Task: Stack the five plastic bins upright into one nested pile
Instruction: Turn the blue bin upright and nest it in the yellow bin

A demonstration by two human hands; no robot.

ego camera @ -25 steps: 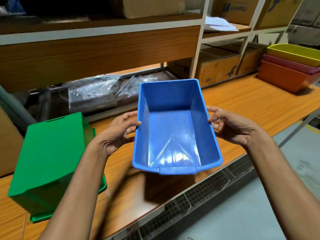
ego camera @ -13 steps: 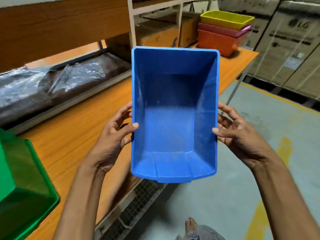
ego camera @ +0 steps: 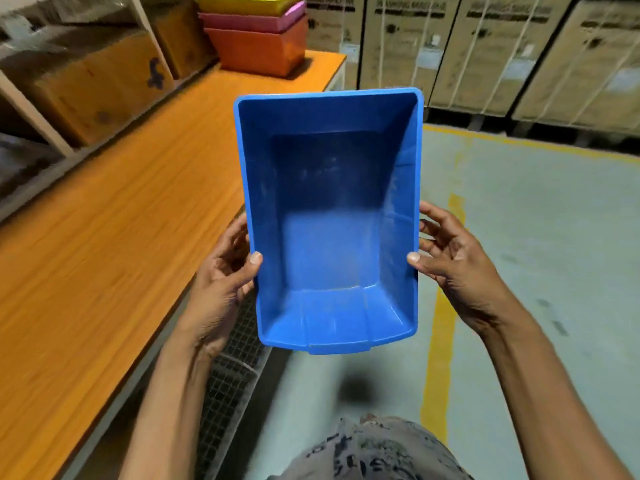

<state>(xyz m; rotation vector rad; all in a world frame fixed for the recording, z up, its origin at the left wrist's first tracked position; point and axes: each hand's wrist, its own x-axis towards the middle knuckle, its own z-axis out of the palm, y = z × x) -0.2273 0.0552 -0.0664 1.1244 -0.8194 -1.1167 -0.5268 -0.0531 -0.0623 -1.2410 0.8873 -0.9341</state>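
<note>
I hold an empty blue bin (ego camera: 332, 216) upright in the air, past the table's front edge and above the floor. My left hand (ego camera: 225, 278) grips its left rim with the thumb hooked over the edge. My right hand (ego camera: 450, 258) grips the right rim the same way. At the far end of the wooden table (ego camera: 114, 237) stands a nested pile: an orange bin (ego camera: 258, 50) at the bottom, a pink bin (ego camera: 249, 22) in it, a yellow bin (ego camera: 242, 0) on top. The green bin is out of view.
Cardboard boxes (ego camera: 104, 84) sit on the shelf behind the table. Tall strapped cartons (ego camera: 502, 53) line the far wall. The grey floor (ego camera: 536, 237) carries yellow lines. A wire mesh panel (ego camera: 228, 375) runs under the table edge.
The view has swung right along the table toward the nested pile, which now looks closer. The blue bin moved with both hands off the table edge. The green bin has left the view.
</note>
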